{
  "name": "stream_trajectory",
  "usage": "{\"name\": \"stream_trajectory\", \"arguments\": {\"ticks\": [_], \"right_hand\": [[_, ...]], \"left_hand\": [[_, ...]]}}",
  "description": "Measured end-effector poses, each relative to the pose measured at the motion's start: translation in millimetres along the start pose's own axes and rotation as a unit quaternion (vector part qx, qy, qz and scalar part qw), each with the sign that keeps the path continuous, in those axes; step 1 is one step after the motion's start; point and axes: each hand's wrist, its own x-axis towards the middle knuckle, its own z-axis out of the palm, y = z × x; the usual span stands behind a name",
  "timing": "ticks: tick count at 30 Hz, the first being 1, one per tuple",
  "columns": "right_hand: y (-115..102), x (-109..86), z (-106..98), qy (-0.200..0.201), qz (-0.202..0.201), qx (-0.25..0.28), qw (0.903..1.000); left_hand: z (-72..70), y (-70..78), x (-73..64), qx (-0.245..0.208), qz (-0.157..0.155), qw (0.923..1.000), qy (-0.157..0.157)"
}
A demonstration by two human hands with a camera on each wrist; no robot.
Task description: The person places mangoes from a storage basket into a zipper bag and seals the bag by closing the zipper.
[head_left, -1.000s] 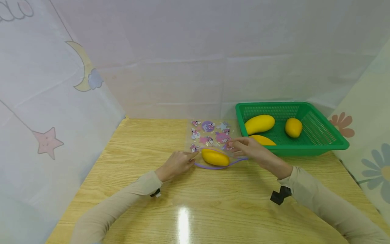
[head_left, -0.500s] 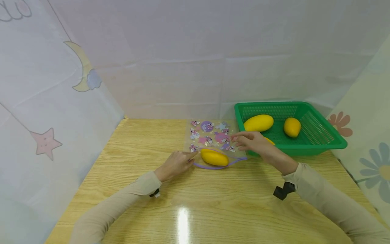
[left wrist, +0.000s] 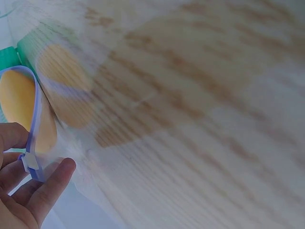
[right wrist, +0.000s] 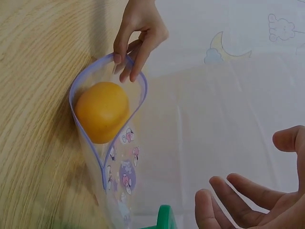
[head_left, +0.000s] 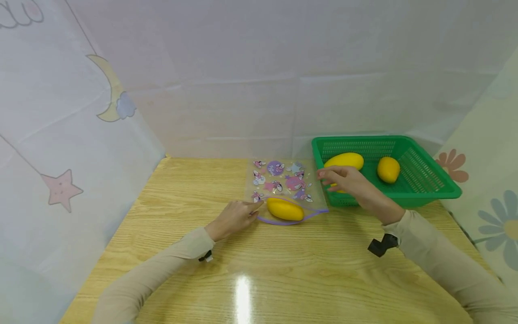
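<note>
A clear zip bag [head_left: 283,180] with pink and purple cartoon prints lies on the table, its purple-edged mouth spread wide. Just inside that mouth rests a yellow mango [head_left: 285,209]. My left hand [head_left: 234,219] pinches the left end of the bag's mouth, and the left wrist view shows a white slider [left wrist: 31,161] there by the fingers. Over the near left corner of the green basket [head_left: 425,196] hovers my right hand [head_left: 346,180], fingers spread and holding nothing. A yellow mango [head_left: 344,160] lies in the basket close behind that hand; another is mostly hidden under it.
A rounder yellow fruit [head_left: 388,170] sits farther right in the basket. The wooden table [head_left: 283,274] meets pale printed cloth [head_left: 226,103] at its back and sides. The basket stands just right of the bag.
My right hand has let go of the bag's mouth and moved right, up over the basket's edge. The left hand, bag and mango in it stay in place.
</note>
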Motion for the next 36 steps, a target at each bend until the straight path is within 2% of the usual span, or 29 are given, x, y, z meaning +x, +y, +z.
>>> {"name": "stream_trajectory", "arguments": {"ticks": [11, 18, 25, 36], "right_hand": [[-2, 3.4, -15, 0.009, 0.019, -0.005, 0.9998], [0, 5.0, -24, 0.018, 0.024, -0.007, 0.9995], [4, 8.4, -31, 0.027, 0.039, -0.008, 0.9988], [12, 13.2, -43, 0.037, 0.049, -0.014, 0.9980]], "left_hand": [[2.0, -1.0, -0.1, 0.014, 0.000, 0.9999, -0.003], [3.1, -0.8, -0.2, 0.017, 0.014, 0.9996, 0.018], [2.0, 0.5, -0.8, 0.014, 0.001, 0.9999, 0.005], [2.5, -0.1, -0.2, 0.012, -0.002, 0.9999, 0.003]]}}
